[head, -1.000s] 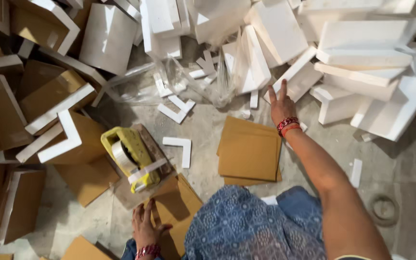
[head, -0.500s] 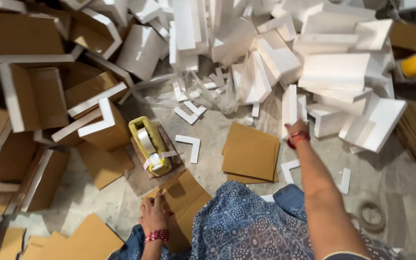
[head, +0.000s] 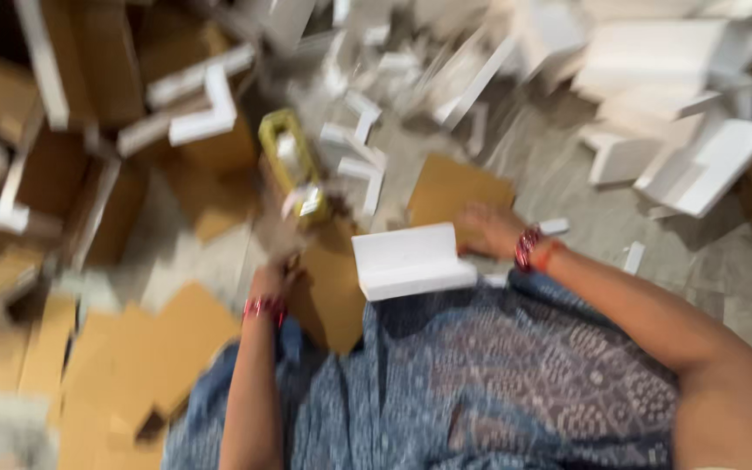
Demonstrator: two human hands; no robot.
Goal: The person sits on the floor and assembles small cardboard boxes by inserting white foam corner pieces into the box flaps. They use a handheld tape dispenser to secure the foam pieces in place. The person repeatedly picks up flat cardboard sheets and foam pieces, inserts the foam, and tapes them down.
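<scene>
- Nearest me, at six o'clock, my blue patterned lap (head: 498,383) fills the bottom of the view; the whole picture is smeared by motion.
- My right hand (head: 491,233) is closed on the edge of a white foam block (head: 411,261), which sits just above my knees at centre.
- My left hand (head: 278,248) reaches toward the yellow tape dispenser (head: 293,165) at eleven o'clock; blur hides the fingers, so I cannot tell if they are apart or together.
- Risk, as I judge it: the foam block is pinched by one edge only and could tip or snap, and loose scraps could snag my reach.
- Farther out, a flat cardboard sheet (head: 459,187) lies on the grey concrete floor (head: 567,187).
- Beyond, brown cartons (head: 89,70) crowd ten o'clock and white foam pieces (head: 681,104) pile up at one o'clock.
</scene>
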